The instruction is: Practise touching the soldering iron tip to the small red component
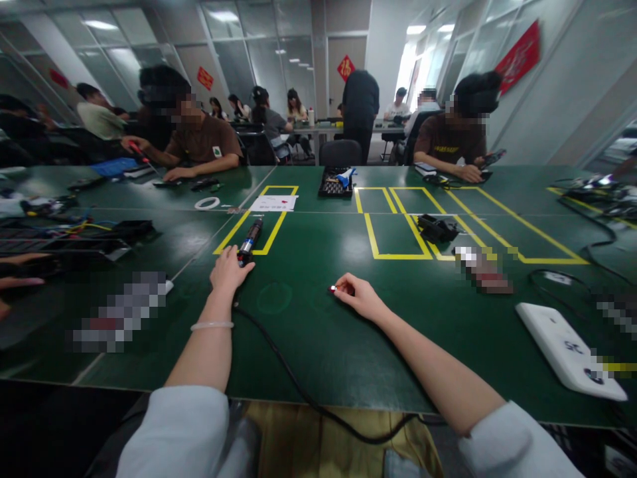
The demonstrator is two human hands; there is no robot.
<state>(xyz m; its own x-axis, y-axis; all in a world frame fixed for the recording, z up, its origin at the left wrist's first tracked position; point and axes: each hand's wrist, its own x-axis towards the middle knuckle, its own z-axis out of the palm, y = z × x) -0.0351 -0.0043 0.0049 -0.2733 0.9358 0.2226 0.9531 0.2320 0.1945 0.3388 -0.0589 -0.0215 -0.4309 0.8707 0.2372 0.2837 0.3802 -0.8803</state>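
My left hand [229, 271] reaches forward over the green table, its fingers and thumb curled round the near end of a black cylindrical tool [251, 236] with a blue and silver band. The tool lies inside a yellow taped outline, and its exact kind is unclear. Close to the middle, my right hand [355, 292] is closed in a pinch on a small red and white piece [332, 289], too small to name. A black cable [283, 375] runs from below my left hand over the table's front edge.
A white printed sheet [275, 203] and a tape roll [207, 203] lie farther back. A black tray [334, 184] holds small parts. Right of me are a black bracket-like part [438, 229] and a white slab [567, 348]. Two co-workers sit opposite; another person's hand shows at left.
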